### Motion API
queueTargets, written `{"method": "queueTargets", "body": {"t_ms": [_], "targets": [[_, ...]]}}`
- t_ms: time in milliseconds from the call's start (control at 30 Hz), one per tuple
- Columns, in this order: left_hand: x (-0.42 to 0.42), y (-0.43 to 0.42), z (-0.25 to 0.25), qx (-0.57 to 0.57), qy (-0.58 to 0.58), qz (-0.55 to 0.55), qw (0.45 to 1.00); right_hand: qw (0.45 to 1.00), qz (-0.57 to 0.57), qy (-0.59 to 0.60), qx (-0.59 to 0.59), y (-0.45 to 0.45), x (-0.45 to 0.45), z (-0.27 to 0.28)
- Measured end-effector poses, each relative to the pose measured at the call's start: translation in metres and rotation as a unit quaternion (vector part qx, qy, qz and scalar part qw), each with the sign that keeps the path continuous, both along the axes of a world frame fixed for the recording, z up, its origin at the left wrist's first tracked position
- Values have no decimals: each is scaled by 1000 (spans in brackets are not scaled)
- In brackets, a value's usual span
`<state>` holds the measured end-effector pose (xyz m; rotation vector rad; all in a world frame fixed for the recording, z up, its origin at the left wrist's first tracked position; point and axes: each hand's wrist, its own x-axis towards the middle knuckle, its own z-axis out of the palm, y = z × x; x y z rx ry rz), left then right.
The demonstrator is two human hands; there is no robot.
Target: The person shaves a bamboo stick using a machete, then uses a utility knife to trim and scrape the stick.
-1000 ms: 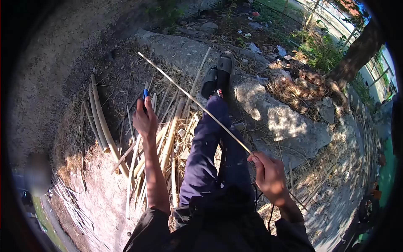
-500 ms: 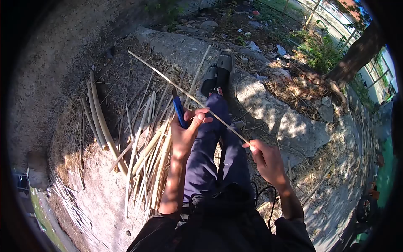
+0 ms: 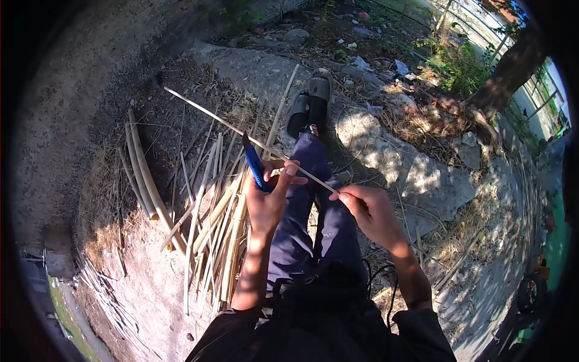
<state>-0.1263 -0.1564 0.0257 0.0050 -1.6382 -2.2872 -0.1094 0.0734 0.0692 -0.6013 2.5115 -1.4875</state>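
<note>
A thin pale stick (image 3: 208, 113) slants from the upper left down to the right, across my legs. My left hand (image 3: 267, 196) is closed around a blue-handled knife (image 3: 254, 166), its dark blade pointing up and away. The thumb and fingertips of that hand also touch the stick near its middle. My right hand (image 3: 372, 216) pinches the stick's near end between thumb and fingers, above my thigh. To the left of my legs lies a pile of split bamboo strips (image 3: 232, 247), partly behind my left forearm.
Curved bamboo pieces (image 3: 143, 172) lie at the left. My outstretched legs (image 3: 295, 235) end in dark shoes (image 3: 320, 90) against a large rock (image 3: 410, 175). A tree trunk (image 3: 512, 72) stands at the upper right. More thin strips (image 3: 108, 295) lie at the lower left.
My left hand has come in from the left with the knife and now touches the stick. My right hand has moved left and up, and the stick has shifted leftward with it.
</note>
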Motion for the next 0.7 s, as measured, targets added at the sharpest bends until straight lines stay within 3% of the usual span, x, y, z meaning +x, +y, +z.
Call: {"method": "queueTargets", "body": {"t_ms": [33,200,233,333,700], "targets": [[1,1,-3,-20,47,36,998,999,-22,22,-9,-3,0,0],[24,-8,-21,-343,94,-8,935,998,-65,26,-9,-8,-2,7],[32,-7,-18,-397,16,-46,916,997,-57,58,-17,-10,-2,7],[34,6,-16,-460,54,-36,886,994,-49,100,-22,-13,0,4],[24,20,-18,-504,126,10,854,986,-88,142,-28,-7,11,-1]]}}
